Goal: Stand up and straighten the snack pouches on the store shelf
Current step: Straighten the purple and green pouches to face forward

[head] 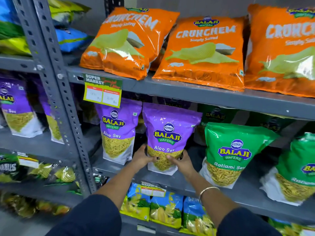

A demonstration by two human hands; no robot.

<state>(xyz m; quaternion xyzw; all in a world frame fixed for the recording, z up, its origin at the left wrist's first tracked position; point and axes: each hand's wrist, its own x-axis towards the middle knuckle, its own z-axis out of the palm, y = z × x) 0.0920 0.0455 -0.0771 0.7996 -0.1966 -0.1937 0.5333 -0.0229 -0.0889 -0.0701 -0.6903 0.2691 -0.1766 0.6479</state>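
Price tag [102, 92] at centre left: figures blurred, unreadable. Orange bag [283, 48] at upper right: cut by frame edge. Green pouch [296, 169] at right edge: partly cut off. Dark pouches [173, 101] behind the front row: shadowed, labels indistinct.

The purple pouch [167, 137] gripped between the left hand [142, 156] and the right hand [181, 161] reads "BALAJI WAFERS" and "Aloo Sev". The second purple pouch [117, 130], just left of the left hand, carries the same words. Right of the right hand, the green pouch [233, 154] reads "BALAJI WAFERS" and "Ratlami Sev". Above the hands, the orange bag [202, 51] reads "BALAJI WAFERS", "CRUNCHEM" and "Simply Salted". Up and left of the hands, the price tag [103, 90] on the shelf edge reads "SUPER MARKET"; its prices are too blurred to read.
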